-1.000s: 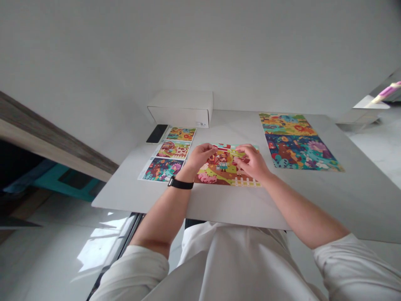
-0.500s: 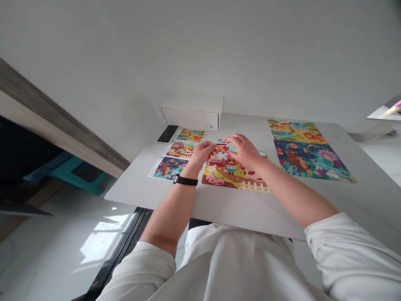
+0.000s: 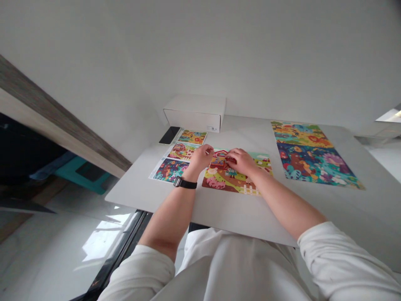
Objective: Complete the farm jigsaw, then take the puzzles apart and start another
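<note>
A farm-scene jigsaw puzzle (image 3: 225,184) with a red barn, a pink pig and a white fence lies flat on the table. At its upper left edge my left hand (image 3: 201,158), with a dark watch band on the wrist, has thumb and fingers curled close together; anything between them is hidden. My right hand (image 3: 242,161) rests on the upper middle of the puzzle beside the barn, its bent fingers spread and fingertips touching the pieces. The fingers cover part of the picture there.
Left of the puzzle lies a sheet with three small pictures (image 3: 171,169). A black phone (image 3: 169,135) and a white box (image 3: 194,115) sit behind it. Two colourful assembled pictures (image 3: 313,156) lie at the right of the white table (image 3: 219,211). A wall stands behind.
Both hands have lowered slightly. The red-and-white barn roof pieces, with a gap below them earlier, now lie flush against the puzzle. My left fingers have drawn back to its edge.
</note>
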`<action>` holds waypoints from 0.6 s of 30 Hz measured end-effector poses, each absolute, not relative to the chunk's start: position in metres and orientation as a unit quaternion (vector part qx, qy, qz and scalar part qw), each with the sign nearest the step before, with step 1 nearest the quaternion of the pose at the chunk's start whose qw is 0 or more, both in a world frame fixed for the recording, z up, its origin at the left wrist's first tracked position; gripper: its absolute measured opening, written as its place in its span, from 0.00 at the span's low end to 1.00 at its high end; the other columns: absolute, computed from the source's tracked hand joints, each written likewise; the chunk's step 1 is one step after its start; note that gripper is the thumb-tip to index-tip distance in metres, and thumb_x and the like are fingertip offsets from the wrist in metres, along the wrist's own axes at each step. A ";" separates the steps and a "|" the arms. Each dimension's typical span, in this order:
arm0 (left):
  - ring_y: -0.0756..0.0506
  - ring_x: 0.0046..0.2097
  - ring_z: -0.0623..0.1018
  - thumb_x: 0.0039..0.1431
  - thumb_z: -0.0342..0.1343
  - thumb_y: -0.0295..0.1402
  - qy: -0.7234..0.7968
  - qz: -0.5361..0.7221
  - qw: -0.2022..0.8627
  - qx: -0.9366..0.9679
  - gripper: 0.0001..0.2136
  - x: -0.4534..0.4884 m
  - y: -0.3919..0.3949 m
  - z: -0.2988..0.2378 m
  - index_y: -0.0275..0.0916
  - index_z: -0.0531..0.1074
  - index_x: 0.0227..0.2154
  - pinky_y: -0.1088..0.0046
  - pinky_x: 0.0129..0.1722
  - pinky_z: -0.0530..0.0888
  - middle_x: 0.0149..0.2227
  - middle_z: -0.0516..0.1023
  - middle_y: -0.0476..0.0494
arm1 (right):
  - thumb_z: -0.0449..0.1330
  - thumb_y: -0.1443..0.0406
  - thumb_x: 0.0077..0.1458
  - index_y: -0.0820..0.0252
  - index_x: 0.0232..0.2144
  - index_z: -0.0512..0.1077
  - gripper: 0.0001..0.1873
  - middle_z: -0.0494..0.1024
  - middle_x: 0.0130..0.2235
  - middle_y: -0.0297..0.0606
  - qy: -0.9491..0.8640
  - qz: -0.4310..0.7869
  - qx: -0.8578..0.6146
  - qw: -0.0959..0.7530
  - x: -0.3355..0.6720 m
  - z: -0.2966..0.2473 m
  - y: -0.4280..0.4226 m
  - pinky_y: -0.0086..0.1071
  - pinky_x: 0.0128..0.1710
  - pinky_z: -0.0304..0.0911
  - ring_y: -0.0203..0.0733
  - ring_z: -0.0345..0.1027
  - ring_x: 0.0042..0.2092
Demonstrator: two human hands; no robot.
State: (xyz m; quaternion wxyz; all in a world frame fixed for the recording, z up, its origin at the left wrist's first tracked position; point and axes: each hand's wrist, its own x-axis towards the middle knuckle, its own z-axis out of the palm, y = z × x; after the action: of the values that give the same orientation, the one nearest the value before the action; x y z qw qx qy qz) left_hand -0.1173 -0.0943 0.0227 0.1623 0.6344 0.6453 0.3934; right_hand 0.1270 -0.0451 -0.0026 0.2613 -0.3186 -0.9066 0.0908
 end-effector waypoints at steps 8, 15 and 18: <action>0.38 0.52 0.80 0.61 0.56 0.26 0.613 0.243 0.098 0.745 0.15 -0.110 -0.101 0.015 0.39 0.83 0.48 0.61 0.58 0.76 0.48 0.82 0.35 | 0.64 0.63 0.66 0.56 0.49 0.83 0.12 0.83 0.50 0.46 -0.916 0.070 -0.322 0.227 0.124 -0.001 -0.048 0.46 0.56 0.66 0.53 0.74 0.51; 0.39 0.54 0.81 0.63 0.56 0.27 0.611 0.212 0.097 0.756 0.17 -0.110 -0.099 0.010 0.42 0.84 0.50 0.61 0.60 0.76 0.49 0.82 0.37 | 0.64 0.61 0.68 0.53 0.50 0.84 0.12 0.84 0.52 0.45 -0.917 0.078 -0.323 0.220 0.124 -0.004 -0.046 0.45 0.56 0.65 0.52 0.74 0.52; 0.38 0.54 0.80 0.65 0.56 0.30 0.610 0.202 0.099 0.760 0.16 -0.111 -0.099 0.009 0.42 0.85 0.50 0.60 0.61 0.75 0.51 0.81 0.35 | 0.63 0.61 0.68 0.52 0.50 0.84 0.12 0.84 0.52 0.44 -0.918 0.082 -0.318 0.221 0.124 -0.004 -0.046 0.46 0.58 0.64 0.52 0.73 0.52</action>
State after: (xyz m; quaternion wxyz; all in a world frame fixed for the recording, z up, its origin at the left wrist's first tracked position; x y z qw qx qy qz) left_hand -0.1108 -0.0994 0.0088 0.0990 0.7602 0.6097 0.2016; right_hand 0.1235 -0.0462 -0.0043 0.2212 -0.3176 -0.9184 0.0816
